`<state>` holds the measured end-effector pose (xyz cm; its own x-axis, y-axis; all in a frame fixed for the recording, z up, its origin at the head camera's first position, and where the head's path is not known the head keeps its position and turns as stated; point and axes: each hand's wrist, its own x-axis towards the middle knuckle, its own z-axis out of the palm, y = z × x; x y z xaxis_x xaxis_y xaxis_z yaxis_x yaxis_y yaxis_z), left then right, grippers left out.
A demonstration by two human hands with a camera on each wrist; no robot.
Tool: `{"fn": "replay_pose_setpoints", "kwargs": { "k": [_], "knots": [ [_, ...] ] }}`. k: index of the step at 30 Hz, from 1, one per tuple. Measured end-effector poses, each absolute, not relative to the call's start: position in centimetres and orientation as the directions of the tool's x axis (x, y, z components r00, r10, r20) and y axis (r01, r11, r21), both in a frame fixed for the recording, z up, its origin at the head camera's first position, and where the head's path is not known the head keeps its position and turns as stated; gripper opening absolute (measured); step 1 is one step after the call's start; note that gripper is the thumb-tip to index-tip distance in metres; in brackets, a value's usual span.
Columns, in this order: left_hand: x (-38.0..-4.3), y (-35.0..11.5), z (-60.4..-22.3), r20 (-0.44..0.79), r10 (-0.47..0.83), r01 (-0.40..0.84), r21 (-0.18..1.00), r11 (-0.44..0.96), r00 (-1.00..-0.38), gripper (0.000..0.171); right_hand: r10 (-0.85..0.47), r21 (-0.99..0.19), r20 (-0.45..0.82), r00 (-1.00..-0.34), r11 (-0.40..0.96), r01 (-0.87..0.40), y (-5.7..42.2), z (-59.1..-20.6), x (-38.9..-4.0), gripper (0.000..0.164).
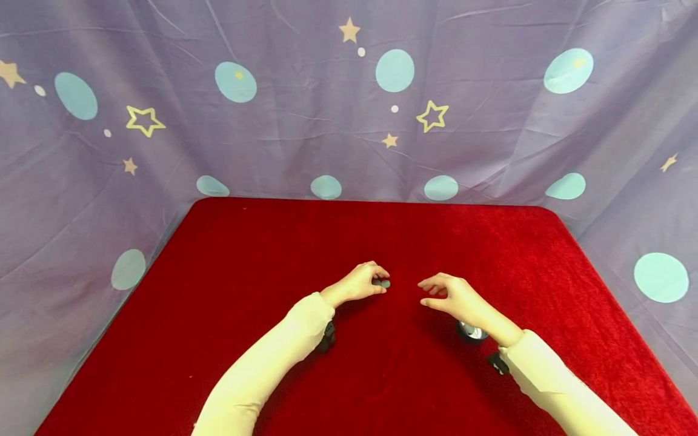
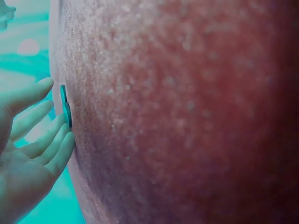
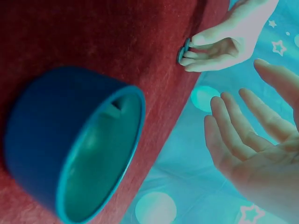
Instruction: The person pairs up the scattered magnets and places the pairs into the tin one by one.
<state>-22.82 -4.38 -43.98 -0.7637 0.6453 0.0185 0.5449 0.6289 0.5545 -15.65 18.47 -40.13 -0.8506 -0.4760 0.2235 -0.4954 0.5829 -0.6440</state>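
Two small flat round discs (image 3: 181, 55), perhaps coins, lie on the red cloth, one partly overlapping the other. Around them my left hand (image 1: 357, 281) reaches with thumb and fingers apart; in the left wrist view the fingertips come close to the discs (image 2: 67, 115), and I cannot tell if they touch. My right hand (image 1: 455, 297) hovers across from it, fingers loosely extended, holding nothing. Below the right wrist stands a round cup-like container (image 3: 46, 135), dark blue outside with a shiny inside, partly hidden by the forearm in the head view.
A red velvety cloth (image 1: 294, 242) covers the table. Behind and beside it hangs a purple curtain (image 1: 305, 97) with stars and pale blue dots. Dark wrist cameras (image 1: 327, 339) sit under both wrists.
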Motion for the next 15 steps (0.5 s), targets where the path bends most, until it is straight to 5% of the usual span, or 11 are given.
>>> {"fn": "replay_pose_setpoints", "kwargs": {
  "k": [15],
  "knots": [
    [-23.4,-3.7,-44.2,-0.010,0.643,0.555,0.496,0.668,-0.766,0.026,-0.354,-0.611,0.307,-0.883,0.638,-0.468,21.5,-39.8,-12.8,0.025]
  ]
}}
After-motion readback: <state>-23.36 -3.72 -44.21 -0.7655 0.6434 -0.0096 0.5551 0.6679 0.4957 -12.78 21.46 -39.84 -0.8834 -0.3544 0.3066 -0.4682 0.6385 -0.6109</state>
